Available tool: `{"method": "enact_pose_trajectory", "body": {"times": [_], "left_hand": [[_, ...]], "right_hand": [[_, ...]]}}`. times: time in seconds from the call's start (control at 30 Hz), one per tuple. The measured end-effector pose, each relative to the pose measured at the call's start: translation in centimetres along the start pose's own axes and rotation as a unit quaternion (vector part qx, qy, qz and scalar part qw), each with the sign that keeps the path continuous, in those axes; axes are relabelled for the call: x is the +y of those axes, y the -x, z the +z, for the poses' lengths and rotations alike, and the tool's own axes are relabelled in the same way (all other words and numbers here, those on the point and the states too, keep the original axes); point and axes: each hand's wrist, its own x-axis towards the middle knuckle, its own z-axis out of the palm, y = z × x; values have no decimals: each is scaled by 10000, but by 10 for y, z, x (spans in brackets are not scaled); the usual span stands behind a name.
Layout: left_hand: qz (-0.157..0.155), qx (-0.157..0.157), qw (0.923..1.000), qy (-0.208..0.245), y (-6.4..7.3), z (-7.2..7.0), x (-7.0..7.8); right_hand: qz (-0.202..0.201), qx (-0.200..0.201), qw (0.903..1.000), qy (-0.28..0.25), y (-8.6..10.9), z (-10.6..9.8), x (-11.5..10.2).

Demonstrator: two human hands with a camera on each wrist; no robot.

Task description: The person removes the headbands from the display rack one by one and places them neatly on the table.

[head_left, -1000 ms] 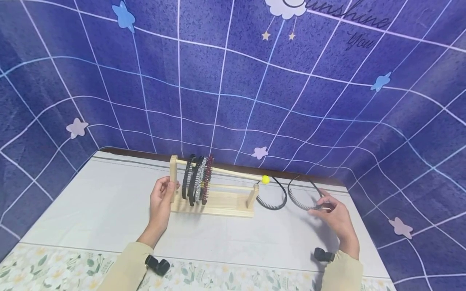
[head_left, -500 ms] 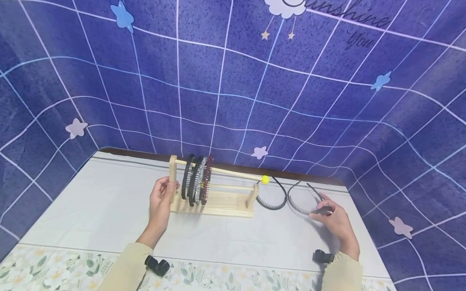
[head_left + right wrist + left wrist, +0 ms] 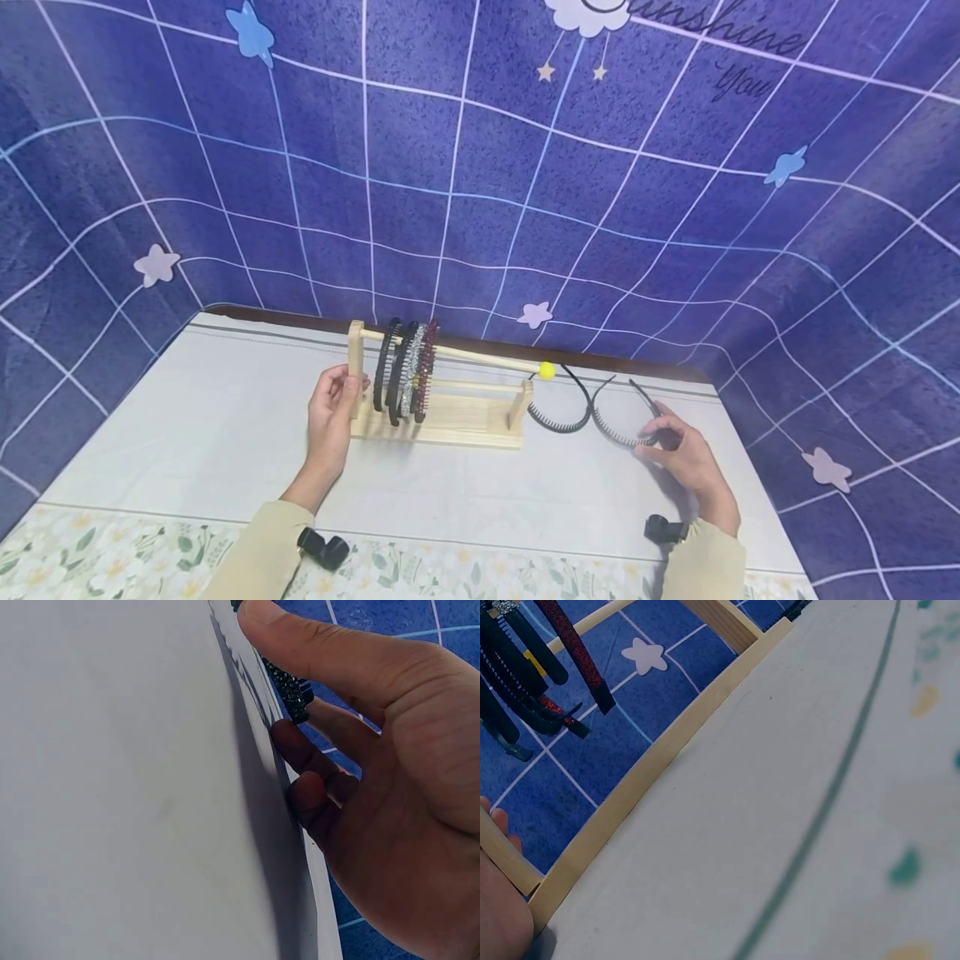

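Observation:
A wooden headband rack (image 3: 450,432) stands on the white table. Several headbands (image 3: 405,375), in black, silver glitter and dark red, hang on its upper rod near the left post. My left hand (image 3: 330,412) grips that left post; fingers show behind it in the left wrist view. At the right, my right hand (image 3: 686,454) pinches the side of a black toothed headband (image 3: 611,429) between thumb and fingers. In the right wrist view a piece of glittery black headband (image 3: 286,690) shows past the thumb. Another black toothed headband (image 3: 566,429) lies between the rack and that one.
A yellow ball (image 3: 547,370) caps the free right end of the upper rod. Below runs a lower rod (image 3: 480,385) to a short right post (image 3: 521,405). A blue grid-patterned curtain (image 3: 480,208) hangs behind the table; a floral cloth (image 3: 450,571) edges the front.
My right hand has shifted slightly left and down with the black headband. That headband's open ends have come down and nearer. My left hand and the rack stay in place.

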Motion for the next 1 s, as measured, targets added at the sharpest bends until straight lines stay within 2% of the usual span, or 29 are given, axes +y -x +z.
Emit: {"method": "enact_pose_trajectory", "body": {"times": [0.27, 0.63, 0.8, 1.0], "left_hand": [[37, 37, 10000, 24, 0, 0, -1], [29, 49, 10000, 34, 0, 0, -3], [-2, 66, 10000, 27, 1, -1, -3], [32, 74, 9999, 83, 0, 0, -1]], "right_hand": [[180, -195, 9996, 136, -3, 0, -3], [382, -119, 9986, 345, -5, 5, -7], [160, -83, 9988, 454, -3, 1, -9], [244, 9, 9964, 810, 1, -9, -22]]}}
